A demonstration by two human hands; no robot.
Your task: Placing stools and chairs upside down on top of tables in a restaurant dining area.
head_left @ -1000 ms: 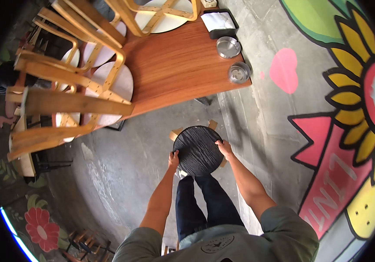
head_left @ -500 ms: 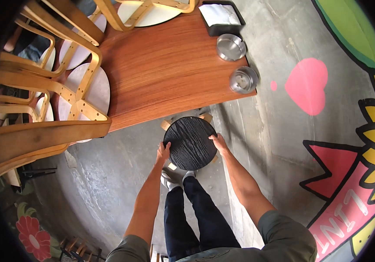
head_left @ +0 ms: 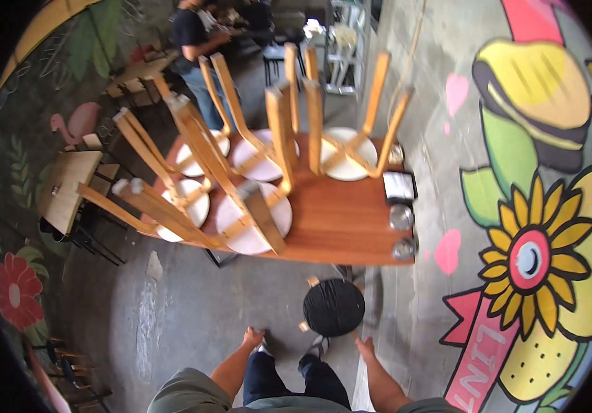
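Grey concrete floor (head_left: 192,303) fills the room, with painted walls to either side. At the far left a red flower (head_left: 17,292) is painted on the dark wall; beside it stands a pale table (head_left: 68,189). Farther right, beyond the big table, another person (head_left: 199,48) stands in a dark top and jeans. The brown table (head_left: 337,230) carries upturned stools (head_left: 254,219) with pale round seats, crowded from its left end across the middle and along its far edge. Below its near edge, the left hand (head_left: 253,337) is empty, held over the floor by the left shoe, well apart from the right hand. Next comes the black stool (head_left: 334,307), upright on the floor just in front of the table's near edge, toward the right corner. The right hand (head_left: 365,346) is empty too, near the stool's right rim with a small gap showing. Along the table's right edge sit a napkin box (head_left: 400,186) and two metal bowls (head_left: 401,217), one by the near corner. The right wall bears a painted sunflower (head_left: 531,259).
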